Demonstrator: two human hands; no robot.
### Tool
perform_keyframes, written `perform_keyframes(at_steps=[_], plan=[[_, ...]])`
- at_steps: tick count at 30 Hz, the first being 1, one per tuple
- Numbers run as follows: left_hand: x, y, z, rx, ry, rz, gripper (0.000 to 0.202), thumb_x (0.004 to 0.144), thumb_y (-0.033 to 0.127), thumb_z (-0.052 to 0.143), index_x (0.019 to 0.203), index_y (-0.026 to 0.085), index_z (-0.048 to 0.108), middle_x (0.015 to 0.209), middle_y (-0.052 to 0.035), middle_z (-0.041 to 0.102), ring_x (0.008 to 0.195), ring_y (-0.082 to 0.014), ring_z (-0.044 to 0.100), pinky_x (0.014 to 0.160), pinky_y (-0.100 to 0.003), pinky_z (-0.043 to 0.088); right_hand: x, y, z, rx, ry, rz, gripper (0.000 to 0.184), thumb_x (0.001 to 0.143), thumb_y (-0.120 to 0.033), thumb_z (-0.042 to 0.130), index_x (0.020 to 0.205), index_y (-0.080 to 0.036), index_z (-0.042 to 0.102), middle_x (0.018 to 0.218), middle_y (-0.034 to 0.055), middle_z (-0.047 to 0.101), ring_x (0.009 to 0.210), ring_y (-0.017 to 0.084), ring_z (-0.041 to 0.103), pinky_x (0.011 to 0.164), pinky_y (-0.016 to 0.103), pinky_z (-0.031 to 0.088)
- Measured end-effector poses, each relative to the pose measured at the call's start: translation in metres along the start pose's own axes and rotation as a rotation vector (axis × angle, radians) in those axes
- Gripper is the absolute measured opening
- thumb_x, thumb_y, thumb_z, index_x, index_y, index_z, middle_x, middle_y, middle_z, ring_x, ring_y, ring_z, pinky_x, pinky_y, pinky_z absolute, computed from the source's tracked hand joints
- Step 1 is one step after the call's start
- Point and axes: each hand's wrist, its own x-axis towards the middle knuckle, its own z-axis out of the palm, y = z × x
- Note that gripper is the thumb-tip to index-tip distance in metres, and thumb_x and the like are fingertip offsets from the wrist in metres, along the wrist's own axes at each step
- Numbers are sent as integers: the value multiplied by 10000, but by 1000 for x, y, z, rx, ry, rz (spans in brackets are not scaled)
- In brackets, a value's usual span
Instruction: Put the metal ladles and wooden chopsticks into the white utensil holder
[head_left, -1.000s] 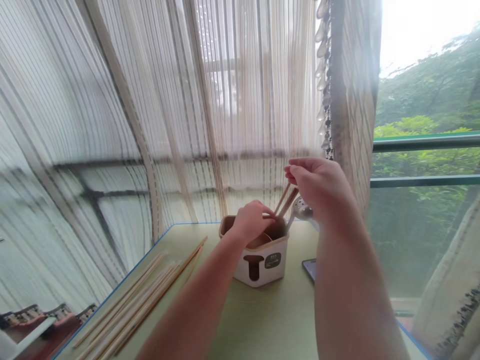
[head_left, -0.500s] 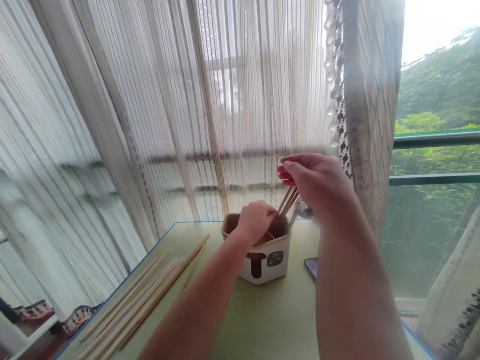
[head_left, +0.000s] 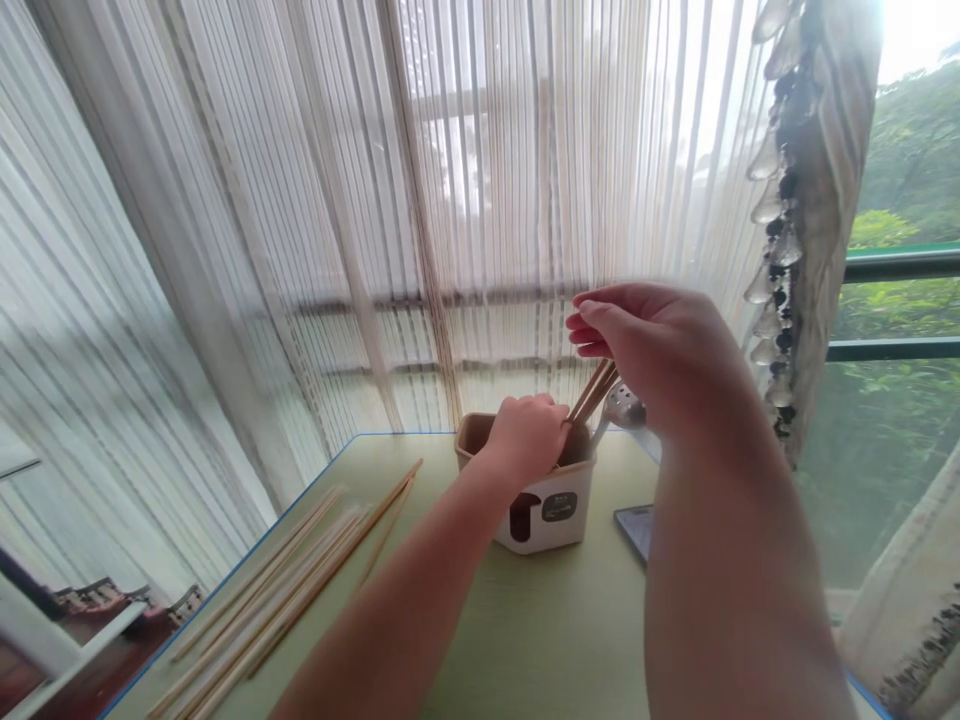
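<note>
A white and brown utensil holder (head_left: pixel 551 510) stands on the table, with a dark label and a cut-out on its front. Several wooden chopsticks (head_left: pixel 592 392) slant up out of its right part. My right hand (head_left: pixel 652 345) is closed around their upper ends, its fingers curled. Over the holder's opening, my left hand (head_left: pixel 529 437) is closed, its fingertips at the lower part of these chopsticks; its grip is partly hidden. A perforated metal spoon (head_left: pixel 624 405) leans out of the holder at the right, partly behind my right hand.
More chopsticks (head_left: pixel 292 595) lie on the left of the pale green table (head_left: pixel 540 640), some apparently in clear wrapping. A phone (head_left: pixel 634 528) lies right of the holder, partly behind my right forearm. Sheer curtains (head_left: pixel 360 200) hang behind the table.
The view has shifted slightly. My left hand has moved a little right and covers more of the holder's opening. My right hand stays at the chopsticks' upper ends.
</note>
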Motion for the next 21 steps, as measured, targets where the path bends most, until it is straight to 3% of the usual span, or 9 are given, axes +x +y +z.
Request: perform_keyframes(at_steps=[8,15,18,21], plan=[[2,23,4,-289,76,-1,371,889,281,371,1242,232,474,1038,-67,575,916,-180,535,796,-281,426,-5,-4,-20,41,-35,-11,165,766,-254,555,837,-154,665,726,47,652,684,154,632,618,299,534],[1,37,10,-395,28,33,420,879,221,355,1289,249,439,1042,-66,578,934,-170,549,835,-280,436,-11,-6,-32,-7,18,-51,176,765,-246,548,857,-152,666,727,40,654,688,157,632,618,305,520],[-4,36,-3,-403,84,-1,441,868,241,390,1306,205,421,1136,-89,565,986,-185,541,870,-301,431,-14,-7,-34,-43,-25,-66,213,782,-276,527,895,-159,665,761,51,653,724,172,630,632,319,515],[-16,22,-31,-350,80,-116,437,841,242,442,1276,208,466,1215,-79,548,1008,-191,544,888,-316,430,-16,-7,-34,-33,-49,-88,241,790,-309,524,937,-172,656,798,62,655,740,176,626,641,328,515]])
